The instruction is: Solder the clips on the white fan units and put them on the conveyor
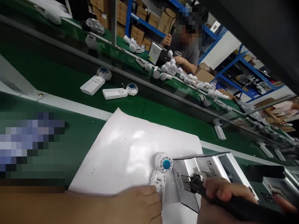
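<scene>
A small white plastic device (160, 174) lies on a white sheet (119, 155), its round vented head with a blue centre pointing away from me. My left hand (140, 207) grips the device's flat body from the near side. My right hand (224, 194) is shut around a black-handled tool (235, 207), possibly a soldering iron. The tool's dark tip rests at a silver metal stand (205, 174) marked "GK 1050", just to the right of the device's head.
A green conveyor belt (137, 109) runs diagonally beneath the sheet, carrying two similar white devices (92, 85). A second belt beyond a dark rail carries several white parts. A co-worker (187, 53) handles them there. Blue shelving with cardboard boxes stands behind.
</scene>
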Demonstrator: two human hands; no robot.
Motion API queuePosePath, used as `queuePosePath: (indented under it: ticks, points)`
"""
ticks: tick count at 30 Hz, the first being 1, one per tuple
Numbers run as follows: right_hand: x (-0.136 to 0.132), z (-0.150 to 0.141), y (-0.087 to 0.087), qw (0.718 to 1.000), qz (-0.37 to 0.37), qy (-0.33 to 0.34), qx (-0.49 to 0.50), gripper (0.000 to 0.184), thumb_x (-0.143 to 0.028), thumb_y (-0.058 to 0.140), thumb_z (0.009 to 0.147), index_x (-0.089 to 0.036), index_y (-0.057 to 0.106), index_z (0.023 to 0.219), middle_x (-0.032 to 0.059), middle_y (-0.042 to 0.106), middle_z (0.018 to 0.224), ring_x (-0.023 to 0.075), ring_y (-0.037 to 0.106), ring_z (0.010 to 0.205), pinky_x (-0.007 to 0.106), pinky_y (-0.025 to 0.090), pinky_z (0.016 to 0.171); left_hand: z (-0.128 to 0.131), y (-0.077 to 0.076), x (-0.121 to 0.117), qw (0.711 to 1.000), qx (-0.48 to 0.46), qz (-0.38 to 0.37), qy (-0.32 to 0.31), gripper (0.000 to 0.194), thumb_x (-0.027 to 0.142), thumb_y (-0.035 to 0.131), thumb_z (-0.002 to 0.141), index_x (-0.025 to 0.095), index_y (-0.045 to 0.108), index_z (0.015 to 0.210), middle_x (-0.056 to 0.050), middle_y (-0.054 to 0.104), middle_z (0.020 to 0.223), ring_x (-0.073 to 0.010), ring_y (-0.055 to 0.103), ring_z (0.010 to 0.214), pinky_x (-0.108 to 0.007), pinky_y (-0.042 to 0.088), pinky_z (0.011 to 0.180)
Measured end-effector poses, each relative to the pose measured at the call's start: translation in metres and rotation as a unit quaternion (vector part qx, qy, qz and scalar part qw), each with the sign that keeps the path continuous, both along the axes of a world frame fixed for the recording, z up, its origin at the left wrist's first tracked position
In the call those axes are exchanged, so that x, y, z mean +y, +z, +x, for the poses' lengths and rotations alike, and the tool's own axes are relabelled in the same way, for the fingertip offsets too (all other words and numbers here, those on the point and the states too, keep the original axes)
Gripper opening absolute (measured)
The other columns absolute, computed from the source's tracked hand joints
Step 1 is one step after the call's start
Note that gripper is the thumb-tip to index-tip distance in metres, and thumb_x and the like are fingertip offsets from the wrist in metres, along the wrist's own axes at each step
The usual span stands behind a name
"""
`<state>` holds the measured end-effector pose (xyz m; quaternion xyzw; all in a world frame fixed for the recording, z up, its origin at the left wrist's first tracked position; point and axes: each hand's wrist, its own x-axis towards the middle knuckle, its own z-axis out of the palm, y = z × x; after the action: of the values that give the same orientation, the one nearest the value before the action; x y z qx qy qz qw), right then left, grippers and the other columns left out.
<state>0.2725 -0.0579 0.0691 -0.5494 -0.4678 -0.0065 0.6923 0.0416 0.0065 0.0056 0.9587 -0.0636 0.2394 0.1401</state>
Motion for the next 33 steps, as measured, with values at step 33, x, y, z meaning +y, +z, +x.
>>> queuePosePath:
  ticks: [33]
  points:
    - [0.058, -0.097, -0.011, 0.982, 0.004, 0.111, 0.151, 0.050, -0.078, 0.044, 0.097, -0.034, 0.050, 0.121, -0.0121, 0.054, 0.059, 0.0124, 0.040, 0.039, 0.028, 0.043, 0.040, 0.003, -0.005, -0.001, 0.999, -0.001, -0.034, -0.014, 0.009, 0.024, 0.069, 0.095, 0.017, 0.074, 0.096, -0.007, 0.071, 0.091, -0.0239, 0.062, 0.091, -0.039, 0.051, 0.096]
